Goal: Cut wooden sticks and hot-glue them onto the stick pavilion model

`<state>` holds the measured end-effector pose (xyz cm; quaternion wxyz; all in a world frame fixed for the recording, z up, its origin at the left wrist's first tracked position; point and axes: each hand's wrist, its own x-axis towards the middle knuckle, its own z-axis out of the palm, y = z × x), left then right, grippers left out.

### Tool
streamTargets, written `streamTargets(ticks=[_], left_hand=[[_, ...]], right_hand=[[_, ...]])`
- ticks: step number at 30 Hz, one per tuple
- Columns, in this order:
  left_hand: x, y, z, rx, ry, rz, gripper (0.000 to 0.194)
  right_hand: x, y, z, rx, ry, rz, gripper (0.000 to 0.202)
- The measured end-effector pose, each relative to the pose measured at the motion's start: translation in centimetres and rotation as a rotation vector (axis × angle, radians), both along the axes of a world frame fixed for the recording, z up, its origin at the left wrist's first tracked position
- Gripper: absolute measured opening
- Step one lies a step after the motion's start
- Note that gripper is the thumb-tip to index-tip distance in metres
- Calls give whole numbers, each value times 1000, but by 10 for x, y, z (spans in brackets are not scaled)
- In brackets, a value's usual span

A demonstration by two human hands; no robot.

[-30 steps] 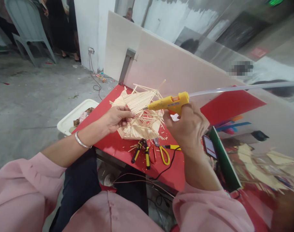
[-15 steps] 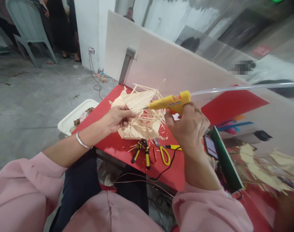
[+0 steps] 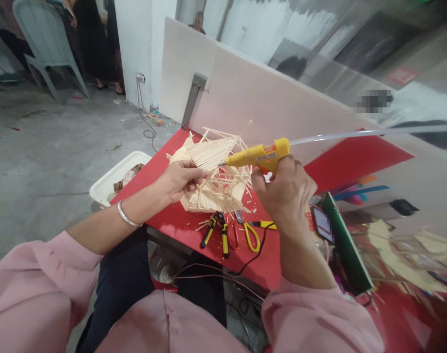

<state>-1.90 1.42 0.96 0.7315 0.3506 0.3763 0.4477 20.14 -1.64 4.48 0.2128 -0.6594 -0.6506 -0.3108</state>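
Note:
A model built of thin wooden sticks (image 3: 214, 153), with slatted roof-like panels and an open frame, stands on the red table (image 3: 258, 269). At its near left side my left hand (image 3: 182, 180) is closed, thumb and fingers pinching a thin wooden stick (image 3: 213, 174). Whether that stick is fixed to the model I cannot tell. My right hand (image 3: 287, 189) is wrapped round the handle of a yellow hot glue gun (image 3: 254, 156). Its nozzle points left, close to my left fingertips and the slatted panel. A long clear glue stick (image 3: 337, 135) runs out of its back.
Black-and-yellow wire strippers (image 3: 216, 230), red-and-yellow-handled pliers (image 3: 250, 238) and stick scraps lie before the model. A cable crosses the table. To the right are a green-sided box (image 3: 348, 250) and a phone (image 3: 322, 223). White boards (image 3: 245, 88) stand behind; a white tray (image 3: 98, 189) is left.
The view has shifted very slightly. Both hands, the glue gun and the stick model keep the same positions relative to each other.

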Motion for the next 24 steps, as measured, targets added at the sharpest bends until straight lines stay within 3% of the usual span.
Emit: streamTargets(ticks=[9,16,24], left_hand=[[0,-1,10,-42,69,9,23],[0,3,9,-46,123,3,23],[-2,4,7,-37,114,-15,26]], right_hand=[[2,0,-2,23,-13,4,31],[1,-2,-1,-32,15,-27,32],[3,-1,-2,12,-24,-11,29]])
